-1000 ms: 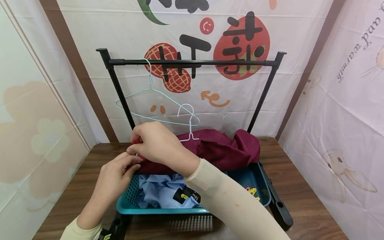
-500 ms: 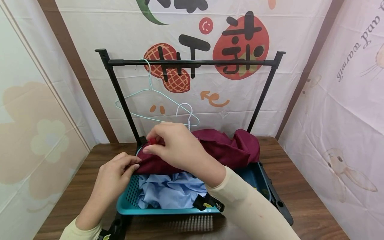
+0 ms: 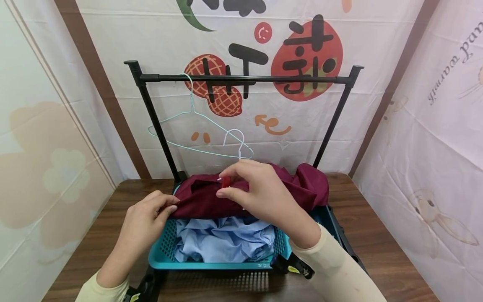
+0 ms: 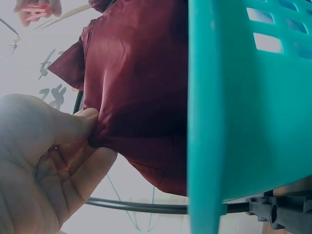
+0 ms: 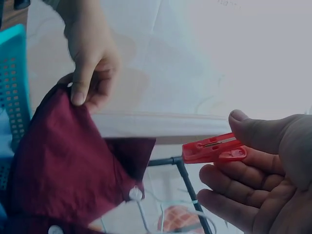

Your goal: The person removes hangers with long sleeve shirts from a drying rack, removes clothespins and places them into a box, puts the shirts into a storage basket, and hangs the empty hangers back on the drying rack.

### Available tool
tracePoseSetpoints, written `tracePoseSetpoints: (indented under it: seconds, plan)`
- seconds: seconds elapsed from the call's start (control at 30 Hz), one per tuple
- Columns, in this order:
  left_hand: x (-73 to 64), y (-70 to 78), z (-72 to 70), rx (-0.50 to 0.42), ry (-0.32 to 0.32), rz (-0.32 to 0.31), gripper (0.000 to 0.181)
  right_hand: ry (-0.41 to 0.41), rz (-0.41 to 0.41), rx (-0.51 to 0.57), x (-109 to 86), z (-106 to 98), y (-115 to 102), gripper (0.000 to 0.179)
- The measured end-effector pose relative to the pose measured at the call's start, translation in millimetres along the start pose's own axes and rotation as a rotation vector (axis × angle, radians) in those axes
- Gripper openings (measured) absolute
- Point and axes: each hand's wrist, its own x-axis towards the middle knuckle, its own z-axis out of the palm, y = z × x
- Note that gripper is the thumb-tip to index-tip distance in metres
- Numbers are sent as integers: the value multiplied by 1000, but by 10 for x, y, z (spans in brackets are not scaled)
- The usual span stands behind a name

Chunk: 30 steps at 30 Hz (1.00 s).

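A maroon button-up garment (image 3: 211,205) lies bunched across the back of the basket, with the hook of a white hanger (image 3: 240,144) rising behind it. At the garment's left end, my left hand (image 3: 145,220) pinches the cloth between thumb and fingers, drawing it taut in the left wrist view. My right hand (image 3: 264,191) hovers over the garment's middle. Between its thumb and index finger it holds a red clothespin (image 5: 207,148), which points toward the garment and is apart from it. White buttons (image 5: 55,229) show on the cloth in the right wrist view.
The teal basket (image 3: 211,266) holds crumpled light-blue cloth (image 3: 222,241) at the front. Behind stands a black rack whose crossbar (image 3: 256,78) carries a bare pale-blue wire hanger (image 3: 192,100) toward the left. My right forearm hides part of the basket's right side. The wooden table (image 3: 98,243) runs underneath.
My right hand has moved rightward with the red clothespin, from beside my left hand to over the garment's middle. The garment's left part is uncovered now. My left hand keeps its pinch in place.
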Motion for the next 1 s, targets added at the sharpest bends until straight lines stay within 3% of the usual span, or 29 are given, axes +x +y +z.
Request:
tracePoseSetpoints:
  seconds: [0.37,1.0]
  plan:
    - [1,-1,-7,6,-3,-5,16,87,-60,-11,-314,-152,239,30]
    - [13,-31,-61,19,-4,-31,15,215,12,-79,-844,-491,741,36]
